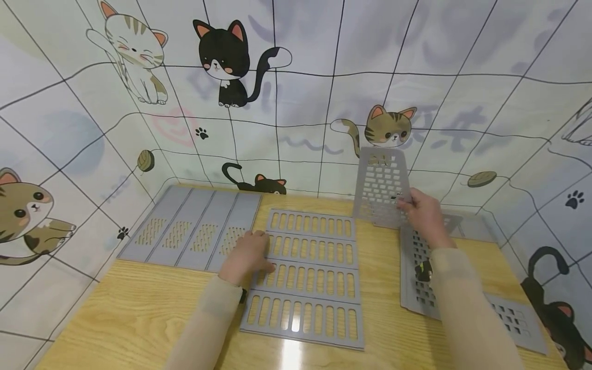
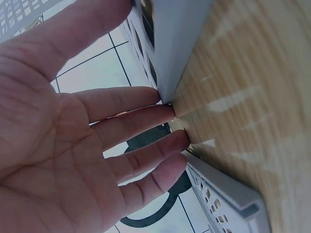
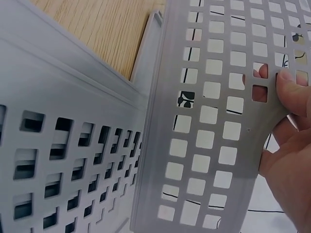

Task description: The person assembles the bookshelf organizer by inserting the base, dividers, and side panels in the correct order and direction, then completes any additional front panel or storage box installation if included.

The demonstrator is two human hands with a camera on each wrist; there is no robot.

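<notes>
My right hand [image 1: 426,213] pinches the edge of a grey perforated plastic panel [image 1: 363,208] between thumb and fingers, holding it upright at the back of the table. In the right wrist view the thumb presses on the panel's face [image 3: 206,127], beside a stack of similar panels [image 3: 73,92]. My left hand [image 1: 247,257] rests at the left edge of several grey slotted panels [image 1: 314,263] laid in rows. The left wrist view shows its fingers [image 2: 131,116] extended to the table, the thumb touching a panel edge [image 2: 177,43].
Several grey panels with small slanted holes [image 1: 199,210] lie side by side at the back left. Under the right forearm are the stacked panels [image 1: 407,277], partly hidden by the sleeve [image 1: 462,303]. Another panel [image 1: 481,228] lies at the back right. A cat-print tiled curtain [image 1: 305,103] surrounds the wooden table [image 1: 139,303].
</notes>
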